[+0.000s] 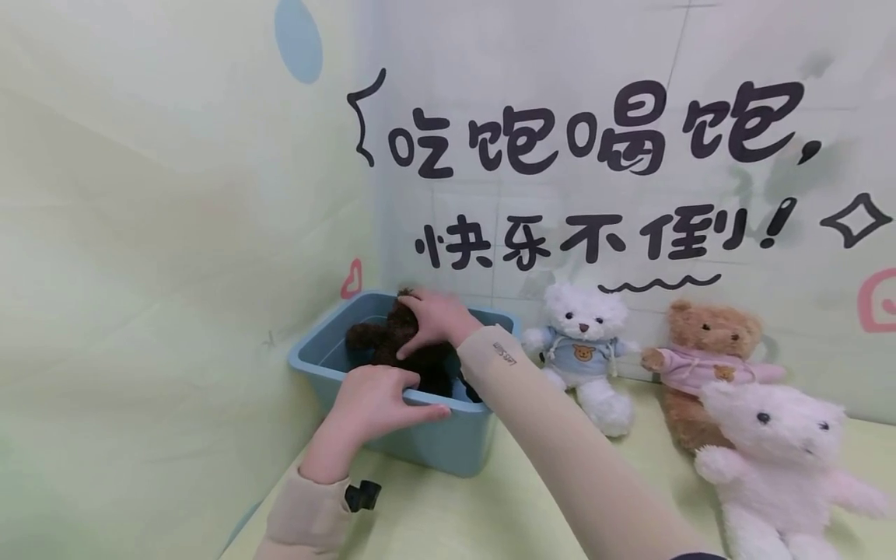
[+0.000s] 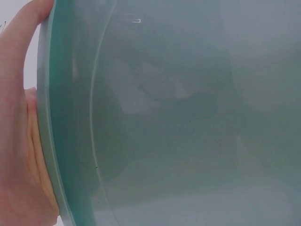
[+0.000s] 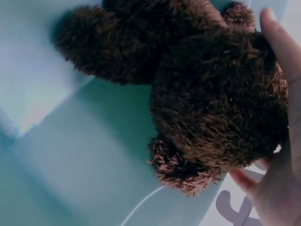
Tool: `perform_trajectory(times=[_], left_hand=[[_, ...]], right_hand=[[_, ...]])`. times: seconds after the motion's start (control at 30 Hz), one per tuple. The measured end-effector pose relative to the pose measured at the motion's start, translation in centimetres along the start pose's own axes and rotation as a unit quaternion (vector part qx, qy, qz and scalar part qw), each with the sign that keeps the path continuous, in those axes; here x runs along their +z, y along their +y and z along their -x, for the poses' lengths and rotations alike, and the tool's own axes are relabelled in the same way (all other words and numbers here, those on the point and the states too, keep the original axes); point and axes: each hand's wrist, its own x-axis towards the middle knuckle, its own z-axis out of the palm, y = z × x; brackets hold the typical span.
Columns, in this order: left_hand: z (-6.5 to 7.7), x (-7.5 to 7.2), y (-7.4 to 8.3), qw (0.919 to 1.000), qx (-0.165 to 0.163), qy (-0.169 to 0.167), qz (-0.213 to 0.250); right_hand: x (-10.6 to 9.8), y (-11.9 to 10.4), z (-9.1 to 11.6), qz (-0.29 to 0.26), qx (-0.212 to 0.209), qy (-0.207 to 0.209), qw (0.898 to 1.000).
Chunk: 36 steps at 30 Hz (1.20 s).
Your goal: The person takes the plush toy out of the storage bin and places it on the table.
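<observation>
A dark brown teddy bear (image 1: 381, 342) lies in a blue plastic bin (image 1: 437, 443). My right hand (image 1: 441, 315) grips the bear's head, thumb on one side and fingers on the other. The right wrist view shows the bear's shaggy fur (image 3: 211, 94), a small ear and an outstretched limb; its face is turned away. My left hand (image 1: 371, 400) holds the bin's front rim, fingers over the edge and thumb along the outside. The bin's smooth outer wall (image 2: 188, 117) fills most of the left wrist view. Part of the bear is hidden behind the hands and rim.
Right of the bin, a white bear in a blue hoodie (image 1: 584, 350) and a tan bear in a pink top (image 1: 710, 365) sit against the printed back wall. A pale pink-white bear (image 1: 777, 474) sits nearer. A pale green wall (image 1: 175, 272) stands close on the left.
</observation>
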Motion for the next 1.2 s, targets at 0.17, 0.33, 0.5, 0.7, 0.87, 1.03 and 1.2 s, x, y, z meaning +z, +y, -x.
perform_trajectory(times=[0.17, 0.33, 0.5, 0.7, 0.87, 1.03, 1.2], left_hand=[[0.1, -0.2, 0.0, 1.0, -0.003, -0.002, 0.003], [0.1, 0.0, 0.3, 0.9999, 0.006, 0.013, 0.009], [0.1, 0.5, 0.5, 0.9996, 0.01, 0.027, 0.002], [0.1, 0.5, 0.0, 0.9994, 0.01, 0.033, 0.005], [-0.3, 0.3, -0.1, 0.9993, 0.011, 0.035, 0.005], [-0.3, 0.3, -0.1, 0.9998, 0.002, 0.016, 0.01], [-0.2, 0.3, 0.2, 0.9999, 0.001, 0.007, 0.011]], right_hand=[[0.1, 0.0, 0.6, 0.013, 0.025, -0.033, 0.999], [0.1, 0.0, 0.7, 0.012, 0.018, -0.021, 1.0], [-1.5, 0.1, 0.7, 0.005, -0.02, -0.011, 1.0], [-5.0, -0.2, 0.3, 0.095, -0.063, 0.015, 0.993], [-7.6, -0.1, 0.5, 0.135, -0.068, 0.043, 0.987], [-8.9, 0.1, 0.9, 0.152, -0.068, 0.075, 0.983], [-9.3, 0.7, 1.6, 0.156, -0.073, 0.085, 0.981]])
